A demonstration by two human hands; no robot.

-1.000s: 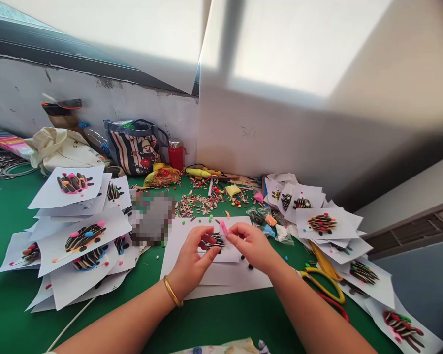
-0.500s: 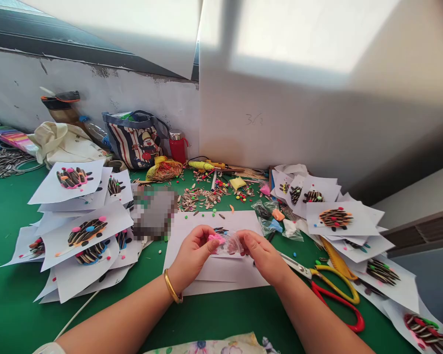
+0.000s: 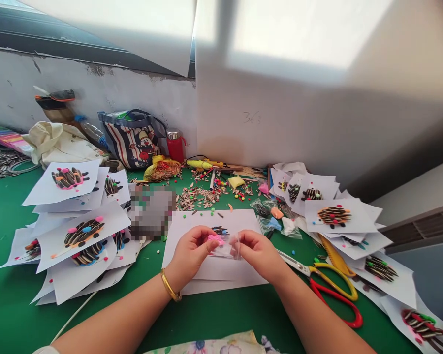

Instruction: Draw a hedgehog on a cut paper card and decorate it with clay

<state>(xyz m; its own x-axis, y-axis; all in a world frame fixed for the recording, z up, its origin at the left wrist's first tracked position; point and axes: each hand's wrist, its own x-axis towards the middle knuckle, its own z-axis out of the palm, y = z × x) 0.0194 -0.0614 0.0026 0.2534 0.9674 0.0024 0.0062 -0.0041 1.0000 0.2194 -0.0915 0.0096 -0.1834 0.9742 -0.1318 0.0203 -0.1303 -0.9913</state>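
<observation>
Between my hands is a small clear plastic bag [image 3: 227,250] with pink clay [image 3: 215,240] in it. My left hand [image 3: 192,253] pinches the bag at the pink clay, thumb against fingers. My right hand [image 3: 257,253] is closed on the bag's other end. Both hands are above a white paper sheet [image 3: 206,273], on which striped sunflower seeds [image 3: 220,230] are laid just beyond the bag. To the right of my right hand lie large scissors [image 3: 313,269] with one yellow and one red handle.
Paper cards with seed hedgehogs are piled at left [image 3: 84,233] and right [image 3: 335,216]. Behind the sheet lie loose seeds [image 3: 201,195], a yellow clay packet [image 3: 236,182] and bagged clay [image 3: 276,213]. A striped bag [image 3: 130,140] and red flask [image 3: 175,146] stand by the wall.
My right hand has shifted slightly toward the left hand, and the plastic bag between them sits a little differently. The whole view has drifted slightly.
</observation>
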